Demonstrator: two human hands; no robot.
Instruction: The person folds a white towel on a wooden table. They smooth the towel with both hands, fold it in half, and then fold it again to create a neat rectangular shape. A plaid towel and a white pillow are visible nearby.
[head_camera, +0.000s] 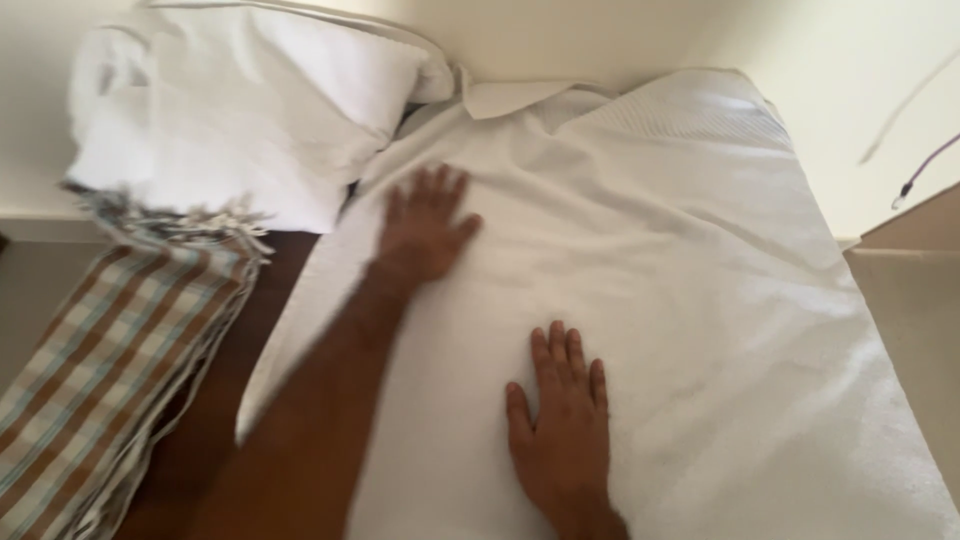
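Note:
A large white cloth (680, 260) lies spread flat over a dark wooden surface (215, 420). My left hand (425, 225) rests palm down on the cloth near its far left part, fingers spread and slightly blurred. Closer to me, my right hand (560, 425) presses flat on the same cloth, with its fingers together and pointing away. Neither hand holds anything. The cloth's far edge is wrinkled and folded up against the wall.
A pile of white linen (240, 100) sits at the far left. In front of it lies a folded brown and pale blue checked cloth (100, 370) with a fringed end. Cream walls close the far side, and a thin cable (920, 170) hangs at right.

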